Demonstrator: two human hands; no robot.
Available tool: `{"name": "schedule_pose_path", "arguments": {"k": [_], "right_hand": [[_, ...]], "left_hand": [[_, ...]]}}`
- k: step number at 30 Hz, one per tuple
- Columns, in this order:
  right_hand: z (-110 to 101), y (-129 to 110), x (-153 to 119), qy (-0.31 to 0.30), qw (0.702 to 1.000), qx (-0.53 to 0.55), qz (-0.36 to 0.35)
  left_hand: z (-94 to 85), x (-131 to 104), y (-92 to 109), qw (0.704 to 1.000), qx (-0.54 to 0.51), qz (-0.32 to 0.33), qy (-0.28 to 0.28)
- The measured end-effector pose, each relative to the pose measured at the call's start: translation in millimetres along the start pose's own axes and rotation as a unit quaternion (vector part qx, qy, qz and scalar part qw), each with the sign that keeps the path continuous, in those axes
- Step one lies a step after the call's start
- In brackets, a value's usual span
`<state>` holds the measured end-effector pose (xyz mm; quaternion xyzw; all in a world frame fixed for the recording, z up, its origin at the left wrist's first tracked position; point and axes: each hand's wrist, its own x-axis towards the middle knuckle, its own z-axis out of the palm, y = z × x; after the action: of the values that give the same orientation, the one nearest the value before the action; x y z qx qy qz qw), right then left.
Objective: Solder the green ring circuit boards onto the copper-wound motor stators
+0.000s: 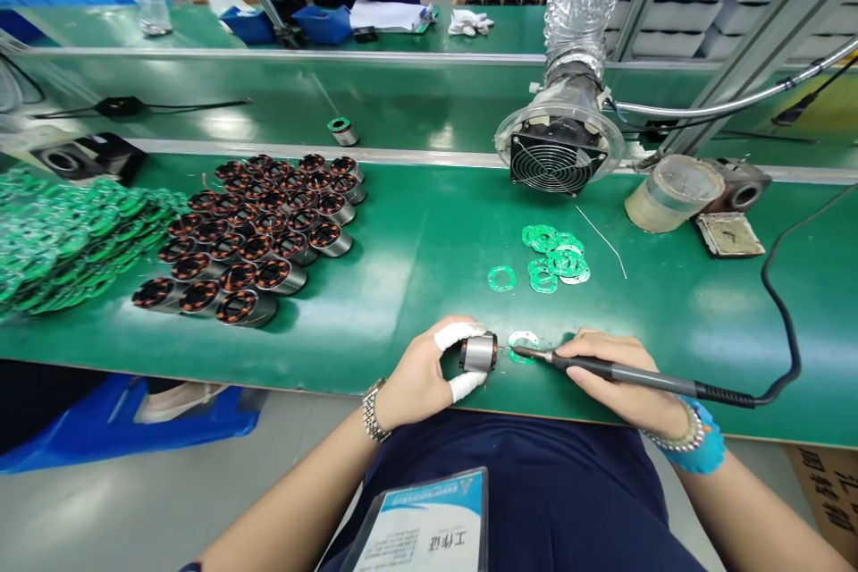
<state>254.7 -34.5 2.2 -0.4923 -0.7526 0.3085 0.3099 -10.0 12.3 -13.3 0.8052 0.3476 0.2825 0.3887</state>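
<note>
Near the front edge of the green bench, my left hand (422, 371) grips a motor stator (478, 354) lying on its side. White tape covers its thumb and forefinger, which press on the metal shell from both sides. My right hand (609, 375) holds a soldering iron (634, 373) like a pen. Its tip points left, over a green ring-shaped circuit board (523, 348) and close to the stator's winding end. Whether the tip touches the wire there, I cannot tell. Beyond my hands lies a loose pile of ring boards (558, 257), with a single ring board (501, 278) beside it.
Rows of stators (258, 237) stand at the left, beside stacked green circuit boards (73, 237). A fume extractor fan (556, 163) hangs at the back. To its right are a tub (674, 194) and a sponge (730, 234). The iron's cable (781, 286) loops along the right.
</note>
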Motion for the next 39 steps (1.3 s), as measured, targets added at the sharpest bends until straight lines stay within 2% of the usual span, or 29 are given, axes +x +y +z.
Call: {"name": "schedule_pose_path", "arguments": {"k": [24, 31, 34, 39], "right_hand": [[-0.2, -0.3, 0.4, 0.001, 0.999, 0.03, -0.01], [-6.3, -2.9, -3.1, 0.033, 0.998, 0.057, -0.011], [-15.3, 0.2, -6.3, 0.05, 0.997, 0.064, -0.007], [-32.0, 4.1, -9.0, 0.111, 0.993, 0.04, 0.015]], "left_hand": [[-0.2, 0.6, 1.3, 1.0, 0.01, 0.011, 0.009], [0.2, 1.5, 0.5, 1.0, 0.006, 0.016, 0.009], [0.8, 1.8, 0.3, 1.0, 0.006, 0.011, 0.007], [0.9, 0.7, 1.3, 1.0, 0.005, -0.007, 0.002]]}}
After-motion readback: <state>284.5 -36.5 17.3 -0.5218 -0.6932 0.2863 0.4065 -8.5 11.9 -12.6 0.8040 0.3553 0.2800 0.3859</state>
